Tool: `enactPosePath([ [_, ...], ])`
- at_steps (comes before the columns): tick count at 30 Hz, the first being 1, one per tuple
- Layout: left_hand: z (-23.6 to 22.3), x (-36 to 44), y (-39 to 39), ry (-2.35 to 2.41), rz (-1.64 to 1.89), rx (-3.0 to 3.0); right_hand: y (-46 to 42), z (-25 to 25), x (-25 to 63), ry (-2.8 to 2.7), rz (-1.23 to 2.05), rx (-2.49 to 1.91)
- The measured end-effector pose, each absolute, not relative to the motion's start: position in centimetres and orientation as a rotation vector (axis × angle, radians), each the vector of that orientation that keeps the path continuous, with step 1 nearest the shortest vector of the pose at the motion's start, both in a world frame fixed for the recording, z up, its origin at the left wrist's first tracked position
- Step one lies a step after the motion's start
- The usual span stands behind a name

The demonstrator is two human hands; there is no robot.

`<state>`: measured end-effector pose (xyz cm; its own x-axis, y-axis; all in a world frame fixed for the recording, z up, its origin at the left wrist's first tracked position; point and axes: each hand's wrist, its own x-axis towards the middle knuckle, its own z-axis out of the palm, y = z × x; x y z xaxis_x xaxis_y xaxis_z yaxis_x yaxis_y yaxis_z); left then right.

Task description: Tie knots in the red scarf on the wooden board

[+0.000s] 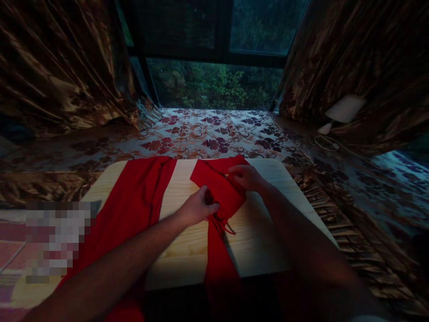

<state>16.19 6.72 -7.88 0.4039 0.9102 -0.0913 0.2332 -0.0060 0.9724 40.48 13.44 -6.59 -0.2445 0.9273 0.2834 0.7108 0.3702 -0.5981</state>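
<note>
The left hand (203, 208) pinches the near-left edge of the folded red strip (228, 197) between thumb and fingers; the right hand (245, 177) curls at its far-right edge, how tightly I cannot tell. The strip lies on the wooden table (268, 241), its tail reaching the near edge. Bare wood separates it from a 2nd red cloth (137, 192) leftward; more stretches rightward. Floral fabric (217, 129) borders the far edge.

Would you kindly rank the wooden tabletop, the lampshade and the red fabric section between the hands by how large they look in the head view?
From largest to smallest:
1. Wooden tabletop
2. Red fabric section
3. Lampshade
</note>
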Motion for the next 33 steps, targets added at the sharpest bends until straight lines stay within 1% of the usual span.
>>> enactPosePath([
  [3,-7.9,16.6,6.6,1.177,0.718,1.565,11.5,-5.3,40.7,-1.989,0.604,-1.494],
  [8,-7.5,16.6,6.1,1.226,0.589,1.689,9.2,-3.8,41.2,-2.290,1.172,-1.426],
  [12,-7.8,16.5,6.4,1.105,0.532,1.666,8.7,-3.3,41.7,-2.344,1.281,-1.468],
  [14,-8.0,16.5,6.5,1.058,0.577,1.549,8.4,-3.2,41.9,-2.272,1.444,-1.436],
  [16,-7.8,16.5,6.5,1.034,0.640,1.376,8.1,-3.3,42.1,-2.103,1.683,-1.335],
  [18,-7.4,16.7,6.3,1.002,0.699,1.200,8.0,-3.6,42.1,-1.918,1.828,-1.225],
  [22,-6.6,17.2,5.6,0.912,0.755,0.984,8.3,-4.5,41.6,-1.719,1.844,-1.165],
  [26,-6.2,17.4,5.4,0.880,0.741,0.877,8.7,-4.8,41.5,-1.748,1.843,-1.159],
  [28,-6.0,17.3,5.4,0.863,0.727,0.836,8.8,-4.7,41.7,-1.758,1.768,-1.183],
  [31,-5.8,17.1,5.7,0.827,0.736,0.806,8.9,-4.3,42.1,-1.695,1.554,-1.221],
  [33,-5.9,17.0,5.8,0.857,0.729,0.889,9.1,-4.2,42.3,-1.661,1.432,-1.244],
])
